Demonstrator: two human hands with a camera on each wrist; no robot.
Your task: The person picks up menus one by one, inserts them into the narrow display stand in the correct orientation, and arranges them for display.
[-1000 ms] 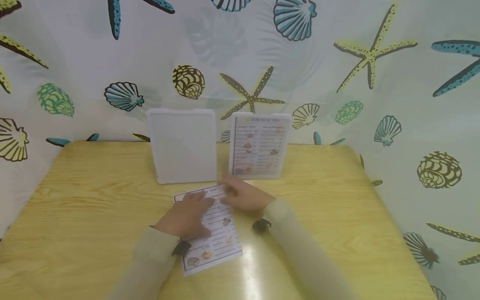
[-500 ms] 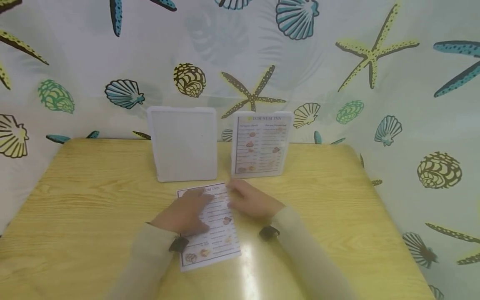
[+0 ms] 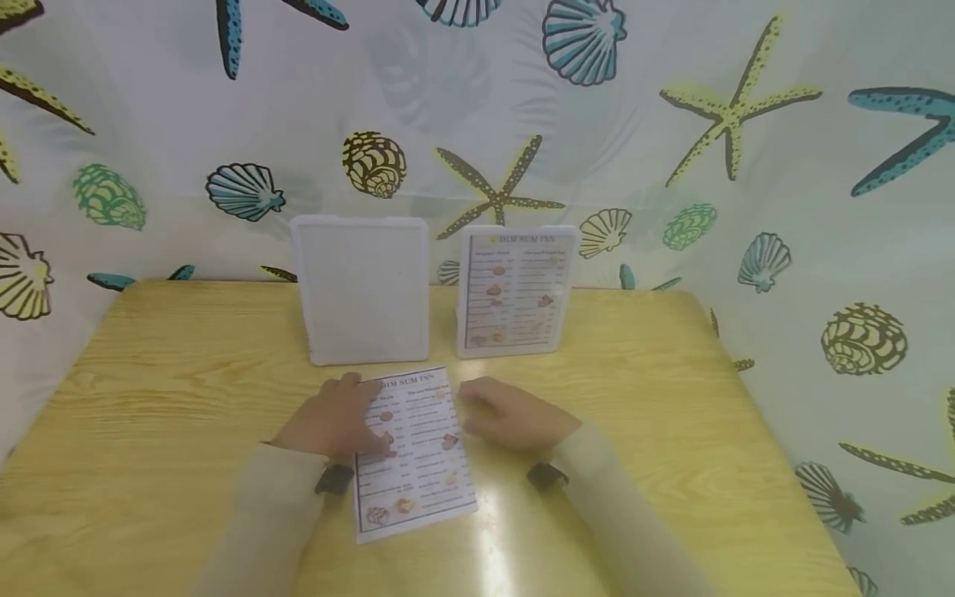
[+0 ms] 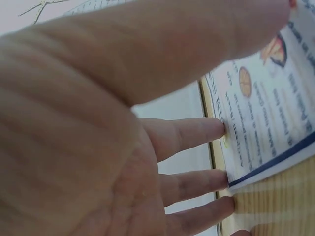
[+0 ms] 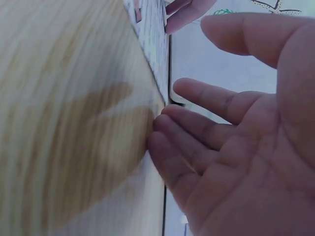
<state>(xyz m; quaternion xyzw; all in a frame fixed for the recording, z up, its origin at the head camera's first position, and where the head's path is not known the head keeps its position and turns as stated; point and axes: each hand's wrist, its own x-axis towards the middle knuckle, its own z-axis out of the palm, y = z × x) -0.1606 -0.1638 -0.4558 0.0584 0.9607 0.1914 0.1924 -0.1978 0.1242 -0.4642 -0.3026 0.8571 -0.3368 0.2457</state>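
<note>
A printed "DIM SUM INN" menu sheet (image 3: pixel 421 452) lies slightly turned on the wooden table. My left hand (image 3: pixel 332 419) rests on its upper left edge, covering part of the print. In the left wrist view the fingers of that hand are extended, with the fingertips (image 4: pixel 216 128) at the menu's top edge and corner. Just off the sheet's upper right side is my right hand (image 3: pixel 518 414), holding nothing. The right wrist view shows its fingers loosely bent, the fingertips (image 5: pixel 160 140) close to the tabletop near the menu's corner (image 5: pixel 150 39).
A blank white board (image 3: pixel 363 290) stands upright behind the menu sheet. To its right stands a similar white board (image 3: pixel 517 290) bearing a matching menu. A curtain (image 3: pixel 634 149) printed with shells and starfish hangs behind the table (image 3: pixel 186 373).
My left hand has slid left across the sheet, uncovering more of the title and print. My right hand has drawn away from the upper right corner, rightward and slightly nearer to me.
</note>
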